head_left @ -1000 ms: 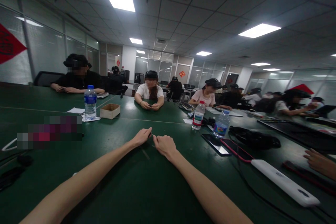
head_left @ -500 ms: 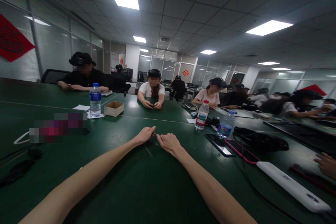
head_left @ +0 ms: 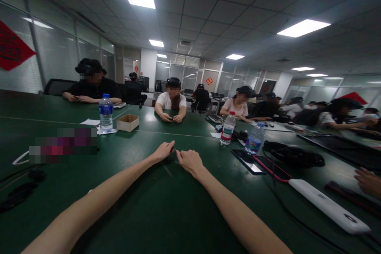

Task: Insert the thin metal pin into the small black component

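Note:
Both my arms reach forward over the green table, and my two hands almost meet near its middle. My left hand is closed, thumb and fingers pinched together. A small dark speck shows at its fingertips, too small to name. Just to the right, my right hand is curled with its knuckles up and its fingertips turned toward the left one. Whatever it may hold is hidden. A narrow gap, with perhaps a thin thing in it, separates the two hands.
Left stand a blue-capped water bottle and an open small box. To the right are a red-capped bottle, another bottle, phones, a black pouch and a white power bank with cables. Several people sit around.
The view has shifted slightly, so the surroundings sit a little further left and up. My hands stay pinched close together in nearly the same place; a dark speck now shows at the left fingertips.

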The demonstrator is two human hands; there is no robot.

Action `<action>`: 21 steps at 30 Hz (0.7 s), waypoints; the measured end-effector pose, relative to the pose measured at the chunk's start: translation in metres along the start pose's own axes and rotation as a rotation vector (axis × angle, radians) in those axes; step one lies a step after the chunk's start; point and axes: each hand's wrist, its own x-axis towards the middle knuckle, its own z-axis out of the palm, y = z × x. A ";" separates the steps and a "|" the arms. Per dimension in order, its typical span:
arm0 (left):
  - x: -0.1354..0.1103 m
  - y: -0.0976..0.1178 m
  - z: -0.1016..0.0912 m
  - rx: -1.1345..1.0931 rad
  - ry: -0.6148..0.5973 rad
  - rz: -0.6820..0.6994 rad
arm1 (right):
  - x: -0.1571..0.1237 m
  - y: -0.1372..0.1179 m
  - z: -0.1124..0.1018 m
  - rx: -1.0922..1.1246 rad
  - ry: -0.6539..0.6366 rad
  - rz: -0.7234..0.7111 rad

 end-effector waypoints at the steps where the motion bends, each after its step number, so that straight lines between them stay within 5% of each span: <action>1: -0.001 0.001 0.000 0.007 -0.002 -0.001 | 0.000 0.000 0.000 0.002 -0.005 0.007; 21: -0.007 0.007 -0.005 0.042 -0.055 0.051 | 0.000 0.004 0.000 -0.032 0.017 -0.095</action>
